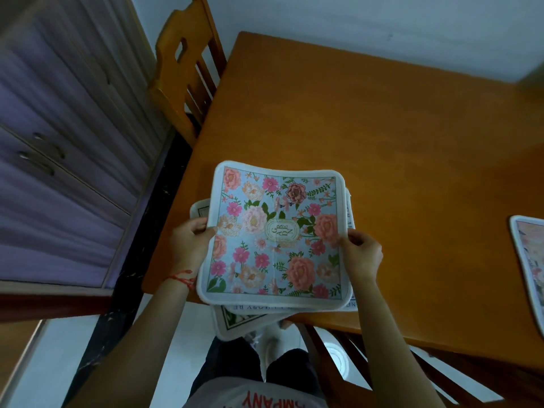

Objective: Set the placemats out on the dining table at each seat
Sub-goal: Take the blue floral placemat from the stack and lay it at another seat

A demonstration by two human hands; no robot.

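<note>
I hold a stack of placemats over the near left corner of the orange wooden dining table (368, 119). The top floral placemat (276, 234) has pink and peach flowers on pale blue with a white border. Under it, other placemats (235, 325) stick out at the left and bottom edges. My left hand (191, 242) grips the stack's left edge, thumb on top. My right hand (363, 251) grips the right edge. Another placemat (530, 260) lies flat on the table at the right frame edge.
A wooden chair (185, 69) stands at the table's far left side, beside a purple cabinet (59, 142). A second chair (382, 357) is tucked under the near edge at my right. White wall runs behind the table.
</note>
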